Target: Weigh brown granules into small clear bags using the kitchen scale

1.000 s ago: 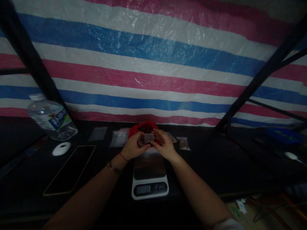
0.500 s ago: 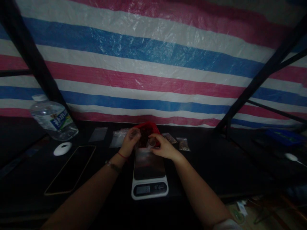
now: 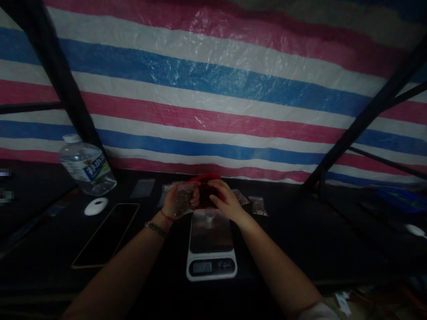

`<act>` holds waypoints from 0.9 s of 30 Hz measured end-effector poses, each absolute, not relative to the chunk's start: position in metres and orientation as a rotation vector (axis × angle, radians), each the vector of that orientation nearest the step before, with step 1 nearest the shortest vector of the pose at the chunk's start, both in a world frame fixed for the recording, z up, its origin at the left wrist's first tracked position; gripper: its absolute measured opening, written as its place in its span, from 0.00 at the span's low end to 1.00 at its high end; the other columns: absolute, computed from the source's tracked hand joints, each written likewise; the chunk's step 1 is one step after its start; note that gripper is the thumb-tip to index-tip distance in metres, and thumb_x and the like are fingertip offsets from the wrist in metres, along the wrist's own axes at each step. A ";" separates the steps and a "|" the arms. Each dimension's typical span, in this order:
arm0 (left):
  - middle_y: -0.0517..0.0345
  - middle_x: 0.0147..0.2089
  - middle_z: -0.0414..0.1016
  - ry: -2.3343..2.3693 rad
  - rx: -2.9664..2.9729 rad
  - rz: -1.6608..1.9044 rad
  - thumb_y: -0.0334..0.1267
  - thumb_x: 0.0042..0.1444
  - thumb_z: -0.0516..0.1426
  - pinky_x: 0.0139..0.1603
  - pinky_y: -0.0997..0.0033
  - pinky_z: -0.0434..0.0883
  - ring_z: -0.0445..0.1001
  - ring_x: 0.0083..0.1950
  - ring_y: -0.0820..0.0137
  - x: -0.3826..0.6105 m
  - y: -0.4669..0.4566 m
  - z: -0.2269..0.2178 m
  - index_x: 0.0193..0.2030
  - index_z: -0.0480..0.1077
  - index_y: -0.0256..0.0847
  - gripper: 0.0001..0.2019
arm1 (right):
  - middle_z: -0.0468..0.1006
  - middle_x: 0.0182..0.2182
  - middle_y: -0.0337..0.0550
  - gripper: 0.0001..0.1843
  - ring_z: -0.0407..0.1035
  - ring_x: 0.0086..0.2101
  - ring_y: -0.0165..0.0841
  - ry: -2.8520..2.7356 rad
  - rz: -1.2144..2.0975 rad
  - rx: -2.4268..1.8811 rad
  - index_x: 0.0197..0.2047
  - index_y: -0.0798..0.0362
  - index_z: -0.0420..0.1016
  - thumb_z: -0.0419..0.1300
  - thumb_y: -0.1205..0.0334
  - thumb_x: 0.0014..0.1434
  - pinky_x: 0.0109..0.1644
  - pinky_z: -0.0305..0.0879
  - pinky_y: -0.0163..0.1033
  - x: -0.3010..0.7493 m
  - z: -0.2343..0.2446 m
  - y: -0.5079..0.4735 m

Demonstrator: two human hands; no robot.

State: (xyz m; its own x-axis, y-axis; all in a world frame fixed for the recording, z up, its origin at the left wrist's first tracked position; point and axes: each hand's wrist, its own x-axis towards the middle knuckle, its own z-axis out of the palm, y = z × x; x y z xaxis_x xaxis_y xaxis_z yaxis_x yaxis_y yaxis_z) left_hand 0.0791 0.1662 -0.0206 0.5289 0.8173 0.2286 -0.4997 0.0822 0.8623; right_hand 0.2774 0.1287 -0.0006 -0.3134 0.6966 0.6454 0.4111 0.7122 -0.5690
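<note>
My left hand (image 3: 171,200) is closed around a clear plastic bag (image 3: 183,201), just left of a red container (image 3: 215,178). Dark contents show inside that container. Over its right side reaches my right hand (image 3: 227,200), thumb and fingers apart, nothing visible in its grasp. Below the hands lies a white kitchen scale (image 3: 212,276) with a dark, shiny plate. A small clear cup (image 3: 210,214) stands at the far end of the plate. The scale's display is lit, its digits too blurred to read.
Filled zip bags (image 3: 258,206) lie right of the container, and a flat clear bag (image 3: 143,188) lies on the left. A phone (image 3: 106,235), a white mouse-shaped object (image 3: 96,206) and a large water bottle (image 3: 89,166) are further left. Striped sheeting (image 3: 213,111) hangs behind.
My right hand has released the small cup, now on the scale, and moved over the red container. My left hand has turned, showing the bag broadside. The view has shifted slightly.
</note>
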 end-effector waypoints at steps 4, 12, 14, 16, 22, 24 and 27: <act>0.53 0.25 0.66 0.442 1.124 0.890 0.74 0.42 0.45 0.24 0.66 0.63 0.63 0.23 0.70 0.079 0.166 -0.026 0.37 0.70 0.39 0.38 | 0.69 0.53 0.45 0.17 0.61 0.55 0.36 -2.088 0.351 -0.762 0.53 0.47 0.70 0.58 0.62 0.60 0.60 0.58 0.47 0.259 0.019 0.139; 0.48 0.39 0.77 0.325 0.927 0.939 0.69 0.46 0.51 0.40 0.56 0.70 0.75 0.37 0.59 0.077 0.169 -0.033 0.42 0.73 0.39 0.34 | 0.71 0.49 0.45 0.04 0.65 0.51 0.35 -2.172 0.381 -0.819 0.35 0.51 0.76 0.60 0.67 0.57 0.57 0.60 0.46 0.256 0.050 0.160; 0.49 0.43 0.77 0.265 0.850 1.050 0.65 0.47 0.54 0.46 0.58 0.69 0.75 0.43 0.58 0.078 0.173 -0.034 0.44 0.73 0.39 0.31 | 0.72 0.47 0.45 0.04 0.66 0.50 0.34 -2.097 0.367 -0.824 0.35 0.51 0.75 0.59 0.66 0.58 0.56 0.60 0.45 0.261 0.056 0.165; 0.50 0.46 0.77 0.254 0.844 1.182 0.60 0.47 0.58 0.49 0.61 0.69 0.74 0.47 0.59 0.080 0.178 -0.037 0.45 0.73 0.39 0.28 | 0.72 0.46 0.44 0.04 0.66 0.49 0.34 -2.078 0.350 -0.840 0.35 0.51 0.75 0.59 0.66 0.58 0.57 0.60 0.44 0.265 0.059 0.169; 0.46 0.50 0.75 0.498 1.117 1.371 0.44 0.44 0.66 0.54 0.59 0.67 0.73 0.50 0.60 0.084 0.193 -0.053 0.49 0.71 0.38 0.25 | 0.72 0.46 0.45 0.05 0.65 0.50 0.34 -2.059 0.313 -0.924 0.34 0.51 0.75 0.58 0.67 0.58 0.57 0.59 0.43 0.268 0.050 0.177; 0.47 0.52 0.74 0.618 1.135 1.452 0.43 0.41 0.67 0.56 0.58 0.66 0.72 0.52 0.60 0.086 0.196 -0.056 0.49 0.70 0.39 0.27 | 0.72 0.47 0.45 0.05 0.65 0.50 0.34 -2.071 0.325 -0.904 0.35 0.51 0.76 0.58 0.67 0.58 0.57 0.59 0.43 0.264 0.044 0.180; 0.48 0.49 0.75 0.751 1.143 1.489 0.44 0.38 0.68 0.55 0.56 0.67 0.73 0.50 0.60 0.087 0.198 -0.054 0.48 0.71 0.38 0.28 | 0.73 0.46 0.45 0.05 0.66 0.50 0.34 -2.112 0.382 -0.842 0.36 0.52 0.76 0.58 0.66 0.58 0.57 0.59 0.42 0.258 0.034 0.187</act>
State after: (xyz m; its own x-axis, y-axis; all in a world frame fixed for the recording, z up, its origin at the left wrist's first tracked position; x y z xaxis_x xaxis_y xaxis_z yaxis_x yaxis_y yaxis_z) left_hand 0.0866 0.1977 -0.0543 0.0232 0.9644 0.2635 -0.3618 -0.2376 0.9015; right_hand 0.2578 0.1867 0.0338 -0.4478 0.6816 0.5787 0.4357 0.7315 -0.5245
